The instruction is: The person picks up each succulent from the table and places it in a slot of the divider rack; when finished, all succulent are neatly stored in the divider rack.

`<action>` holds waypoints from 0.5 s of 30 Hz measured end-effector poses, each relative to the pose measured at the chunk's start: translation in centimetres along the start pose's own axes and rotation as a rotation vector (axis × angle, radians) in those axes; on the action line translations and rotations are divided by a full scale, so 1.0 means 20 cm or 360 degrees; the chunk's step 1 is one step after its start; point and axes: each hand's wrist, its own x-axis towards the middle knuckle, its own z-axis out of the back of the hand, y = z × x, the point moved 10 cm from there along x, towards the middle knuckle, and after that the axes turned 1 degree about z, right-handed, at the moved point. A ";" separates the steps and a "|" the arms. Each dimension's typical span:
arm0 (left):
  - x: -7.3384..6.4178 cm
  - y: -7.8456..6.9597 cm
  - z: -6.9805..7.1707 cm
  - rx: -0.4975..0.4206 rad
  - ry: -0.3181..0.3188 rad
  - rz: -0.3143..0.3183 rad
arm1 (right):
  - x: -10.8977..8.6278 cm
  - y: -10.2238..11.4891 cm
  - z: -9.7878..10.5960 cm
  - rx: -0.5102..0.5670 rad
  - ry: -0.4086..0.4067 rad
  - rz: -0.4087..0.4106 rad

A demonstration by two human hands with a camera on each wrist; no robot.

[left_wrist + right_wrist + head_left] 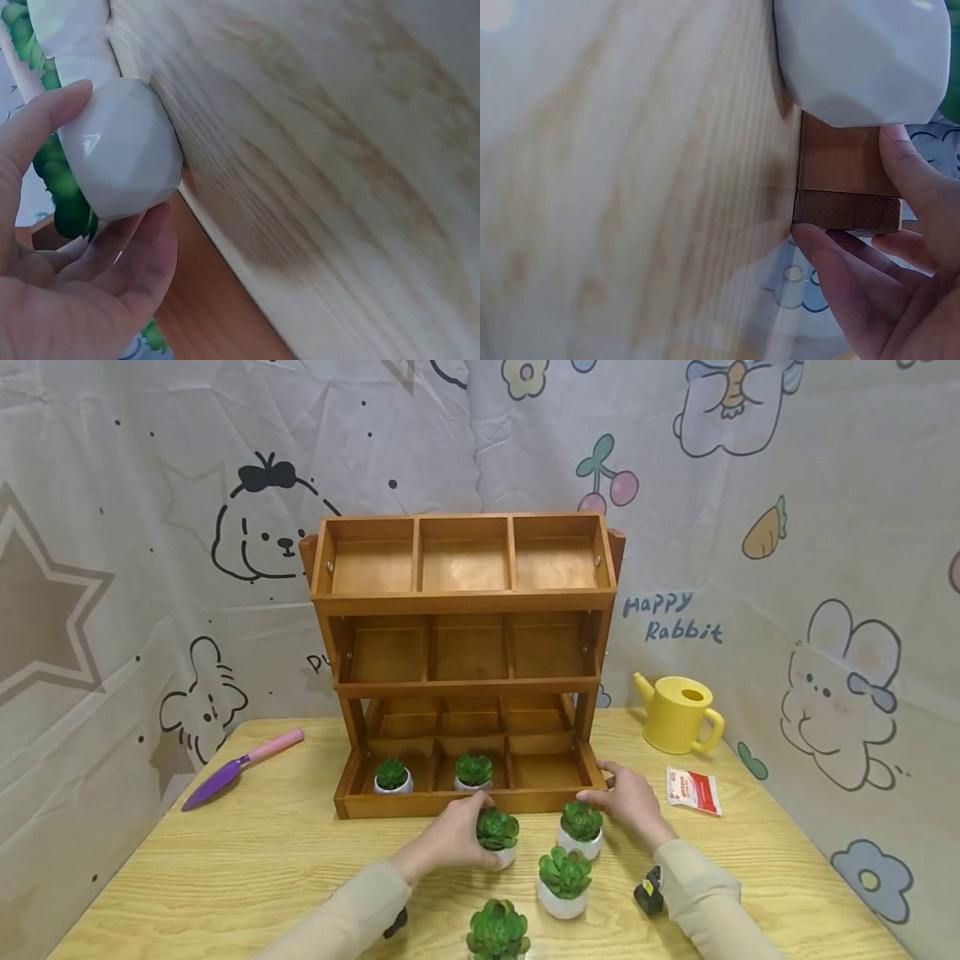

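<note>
My left hand [456, 837] grips a small potted succulent [498, 828] just in front of the wooden shelf [465, 603]. In the left wrist view, thumb and fingers lie on either side of its white faceted pot [124, 150]. My right hand [632, 802] holds the shelf's bottom right corner [847, 208], thumb at the front board and fingers at the side. Close to that thumb stands a second succulent [581, 828]. A third succulent [564, 883] and another succulent [498, 930] are nearer the front. In the lowest tier, one succulent [392, 775] sits in the left compartment and one [473, 772] in the middle.
A purple trowel with a pink handle [243, 768] lies on the table at left. At right are a yellow watering can [677, 717] and a red-and-white packet [693, 790]. A printed cloth [480, 435] hangs behind the shelf and along both sides.
</note>
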 end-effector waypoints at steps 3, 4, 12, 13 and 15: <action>0.01 0.02 0.00 -0.0036 0.0008 0.0027 | 0.00 0.00 0.00 0.0002 0.0000 -0.0003; 0.01 0.03 -0.01 -0.0048 0.0008 0.0032 | 0.00 0.00 0.00 0.0003 0.0001 -0.0004; 0.02 0.06 -0.02 -0.0159 0.0057 0.0061 | 0.00 0.00 0.00 -0.0010 -0.0005 0.0009; 0.02 0.06 -0.02 -0.0169 0.0060 0.0063 | 0.00 0.00 0.00 -0.0009 -0.0004 0.0008; 0.02 0.06 -0.02 -0.0181 0.0063 0.0062 | 0.00 0.00 0.00 -0.0007 -0.0002 0.0005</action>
